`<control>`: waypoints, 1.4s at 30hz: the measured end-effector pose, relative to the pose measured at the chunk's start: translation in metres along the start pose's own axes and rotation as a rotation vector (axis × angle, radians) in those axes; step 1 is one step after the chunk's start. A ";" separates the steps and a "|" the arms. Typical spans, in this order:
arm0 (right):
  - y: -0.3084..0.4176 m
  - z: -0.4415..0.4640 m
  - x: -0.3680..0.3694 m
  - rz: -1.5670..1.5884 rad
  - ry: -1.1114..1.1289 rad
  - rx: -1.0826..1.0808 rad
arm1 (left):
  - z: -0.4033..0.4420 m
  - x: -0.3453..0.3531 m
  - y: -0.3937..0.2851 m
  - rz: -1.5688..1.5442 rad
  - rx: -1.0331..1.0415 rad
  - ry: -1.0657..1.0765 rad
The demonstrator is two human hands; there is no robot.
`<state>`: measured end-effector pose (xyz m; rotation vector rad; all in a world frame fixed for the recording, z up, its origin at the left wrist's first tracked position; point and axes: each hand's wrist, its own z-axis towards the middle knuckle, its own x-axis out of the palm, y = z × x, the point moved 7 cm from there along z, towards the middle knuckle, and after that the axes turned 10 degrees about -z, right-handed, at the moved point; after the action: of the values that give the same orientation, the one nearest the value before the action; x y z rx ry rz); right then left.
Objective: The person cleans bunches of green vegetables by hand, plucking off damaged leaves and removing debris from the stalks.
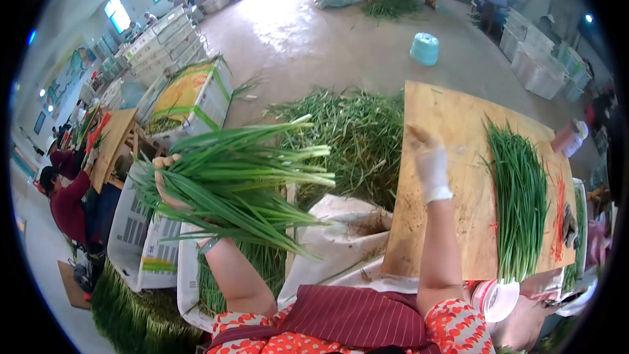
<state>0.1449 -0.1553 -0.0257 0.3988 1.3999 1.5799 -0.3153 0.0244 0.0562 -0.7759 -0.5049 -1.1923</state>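
Observation:
My left hand (168, 162) is closed around a large loose bunch of garlic chives (255, 180), held up on the left. Its fingertips show at the leafy end, and leaves cover most of the hand. The pale cut stems point right. In a white glove with brownish fingertips, my right hand (429, 160) is over the left part of a wooden board (458, 223). Its fingers look stretched out, with nothing visible in them. Farther right on the board lies a neat pile of chives (519, 203), with red ties (559, 216) beside it.
A heap of loose chives (354, 137) lies beyond the white sheet (334, 223). White crates (190, 275) stand at left, and a packed crate (213, 101) behind them. A blue tub (424, 49) is on the floor. A bottle (569, 137) stands at the board's right edge. A co-worker (69, 206) sits far left.

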 end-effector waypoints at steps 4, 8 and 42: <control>0.137 -0.060 0.027 -0.281 0.203 -0.784 | -0.005 -0.004 0.009 0.031 0.070 -0.228; 0.171 -0.114 0.076 -0.382 0.333 -1.082 | 0.001 0.000 0.025 -0.045 -0.134 -0.098; 0.103 -0.049 0.034 0.517 -0.009 -0.213 | -0.008 0.014 0.048 0.034 0.050 -0.342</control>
<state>0.0465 -0.1451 0.0411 0.6752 1.1579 2.1167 -0.2659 0.0175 0.0486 -0.9475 -0.7970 -1.0155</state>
